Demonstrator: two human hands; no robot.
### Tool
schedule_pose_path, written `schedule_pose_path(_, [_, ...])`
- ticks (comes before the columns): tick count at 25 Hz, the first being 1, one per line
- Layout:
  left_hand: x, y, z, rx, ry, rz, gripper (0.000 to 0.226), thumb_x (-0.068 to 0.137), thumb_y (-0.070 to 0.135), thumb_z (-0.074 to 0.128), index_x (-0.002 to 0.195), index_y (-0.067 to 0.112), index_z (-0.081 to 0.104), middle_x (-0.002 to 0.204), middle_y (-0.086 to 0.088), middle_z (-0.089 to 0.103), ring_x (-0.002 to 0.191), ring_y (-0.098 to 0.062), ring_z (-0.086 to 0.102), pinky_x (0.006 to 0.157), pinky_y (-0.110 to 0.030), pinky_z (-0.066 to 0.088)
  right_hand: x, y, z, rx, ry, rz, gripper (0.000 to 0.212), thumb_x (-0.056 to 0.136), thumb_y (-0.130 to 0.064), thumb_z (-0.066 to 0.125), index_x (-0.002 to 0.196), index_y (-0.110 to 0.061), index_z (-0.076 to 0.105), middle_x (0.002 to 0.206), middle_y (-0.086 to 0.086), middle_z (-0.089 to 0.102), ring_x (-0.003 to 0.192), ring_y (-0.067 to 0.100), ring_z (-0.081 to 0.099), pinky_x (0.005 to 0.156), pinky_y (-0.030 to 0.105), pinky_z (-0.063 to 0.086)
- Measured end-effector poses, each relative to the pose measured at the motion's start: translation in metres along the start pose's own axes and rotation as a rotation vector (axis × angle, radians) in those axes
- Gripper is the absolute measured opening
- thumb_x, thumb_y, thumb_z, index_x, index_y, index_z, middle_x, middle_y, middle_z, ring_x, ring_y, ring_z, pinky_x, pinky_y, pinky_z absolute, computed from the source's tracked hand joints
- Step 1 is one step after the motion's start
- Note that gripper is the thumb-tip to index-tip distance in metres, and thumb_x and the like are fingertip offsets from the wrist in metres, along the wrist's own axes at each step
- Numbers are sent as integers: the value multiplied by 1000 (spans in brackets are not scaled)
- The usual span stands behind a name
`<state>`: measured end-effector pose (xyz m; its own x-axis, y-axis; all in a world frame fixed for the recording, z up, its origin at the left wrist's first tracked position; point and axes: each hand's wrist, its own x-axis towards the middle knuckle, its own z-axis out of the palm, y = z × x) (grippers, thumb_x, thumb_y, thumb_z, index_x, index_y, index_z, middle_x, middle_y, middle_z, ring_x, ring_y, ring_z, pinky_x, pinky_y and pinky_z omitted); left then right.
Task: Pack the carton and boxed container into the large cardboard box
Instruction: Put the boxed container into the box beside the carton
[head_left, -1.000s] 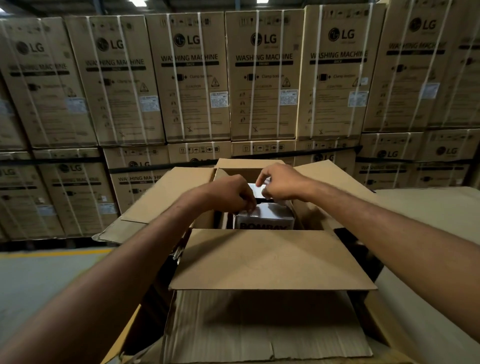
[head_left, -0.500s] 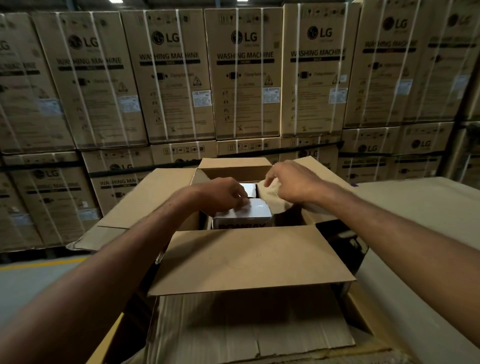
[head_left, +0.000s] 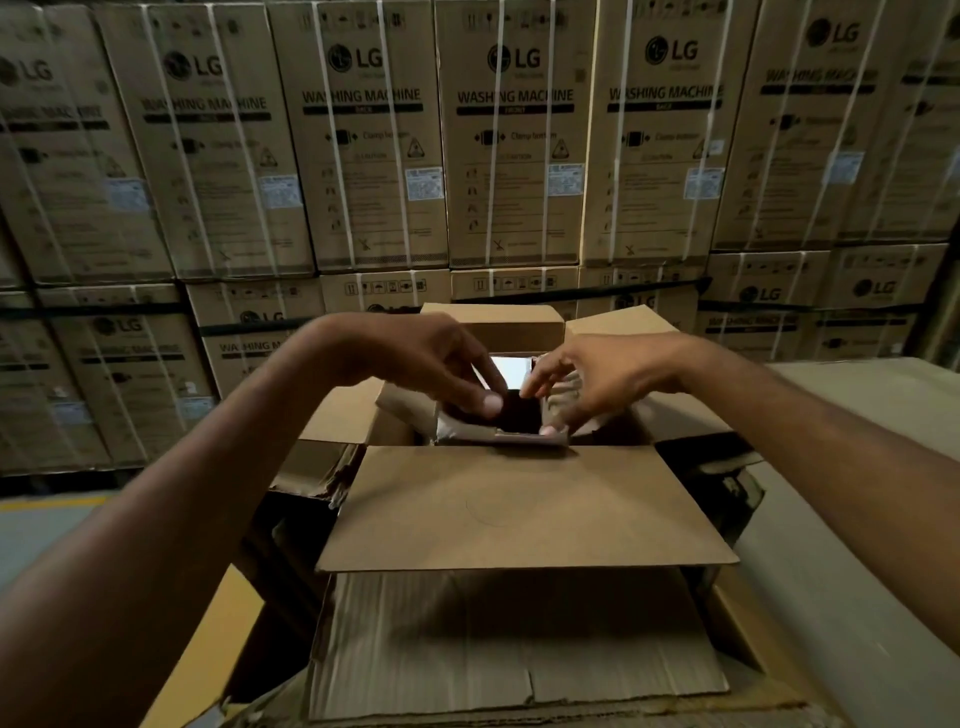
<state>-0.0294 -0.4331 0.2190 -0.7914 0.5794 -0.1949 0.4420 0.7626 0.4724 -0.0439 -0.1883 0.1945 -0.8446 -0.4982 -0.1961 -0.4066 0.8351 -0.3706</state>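
Observation:
The large cardboard box (head_left: 519, 509) stands open in front of me, its near flap folded toward me. Inside it sits a white carton (head_left: 511, 370) with its top flaps spread apart and a dark opening showing between them. My left hand (head_left: 436, 358) is over the carton's left side, thumb and curled fingers pinching its left flap. My right hand (head_left: 597, 374) reaches in from the right with its fingers spread, the tips touching the carton's near edge and right flap. The rest of the carton is hidden by the box's walls.
A wall of strapped washing-machine boxes (head_left: 514, 156) fills the background. Flattened cardboard sheets (head_left: 519, 649) lie beneath the large box. A pale flat surface (head_left: 857, 415) extends to the right. Grey floor with a yellow line (head_left: 52, 501) lies to the left.
The carton's top was closed and white before; now its flaps are spread and a dark opening shows. Both hands have shifted onto the flaps, and the camera has moved closer.

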Motion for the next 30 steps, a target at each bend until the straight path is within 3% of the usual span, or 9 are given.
schedule_pose_path(3, [-2,3,8,91,-214,-79,69,75,53,73,139,33,60,134,16,66,120,1,60,99,-20,45,3,2,5,-124,34,28,54,85,-51,79,134,-30,67,144,-14,54,133,5,38,110,37,31])
schedule_pose_path(7, [-2,5,9,142,-222,-69,74,78,70,56,137,26,64,135,5,64,126,-13,58,109,-36,47,20,-6,10,-230,87,-16,25,100,-30,67,124,-30,75,125,-13,70,120,5,57,102,34,44])
schedule_pose_path(10, [8,2,7,10,-86,-129,63,86,67,49,120,21,74,121,0,72,115,-17,66,103,-39,54,38,-9,19,-224,-21,-4,39,100,-7,58,133,-25,71,121,-3,70,104,11,63,86,27,52])
schedule_pose_path(13, [25,-8,13,191,-1,-176,60,89,63,59,127,19,70,124,1,69,117,-20,62,104,-42,51,56,-6,24,-397,-6,34,58,96,-5,58,150,-25,53,135,4,63,110,20,60,88,30,50])
schedule_pose_path(16, [28,-14,19,236,-106,-261,95,74,77,59,149,21,50,146,2,55,135,-21,49,117,-48,38,69,4,21,-383,158,41,86,93,-19,74,164,-28,26,171,1,22,152,25,31,119,40,38])
schedule_pose_path(19, [32,-15,20,191,-135,-268,99,76,74,58,157,21,38,161,-2,38,148,-27,36,122,-51,29,83,20,10,-362,179,104,115,85,-31,84,166,-31,2,174,0,-11,160,29,5,127,50,23])
schedule_pose_path(24, [41,-20,25,226,-74,-307,92,89,65,59,163,24,21,171,-1,11,155,-29,19,123,-46,22,121,40,12,-188,107,208,100,89,-25,79,166,-29,16,169,7,29,151,29,34,120,43,36])
schedule_pose_path(27, [34,-25,27,141,-41,-292,93,89,65,58,163,26,19,171,-1,7,156,-29,15,123,-44,20,129,47,16,-70,143,199,86,95,-23,72,165,-30,21,169,6,30,150,28,35,123,44,32])
schedule_pose_path(30, [21,-25,30,16,91,-161,87,88,63,58,160,26,28,171,4,4,155,-27,17,120,-42,24,115,44,13,-173,277,133,84,97,-45,67,165,-28,20,169,5,28,153,27,30,124,49,29])
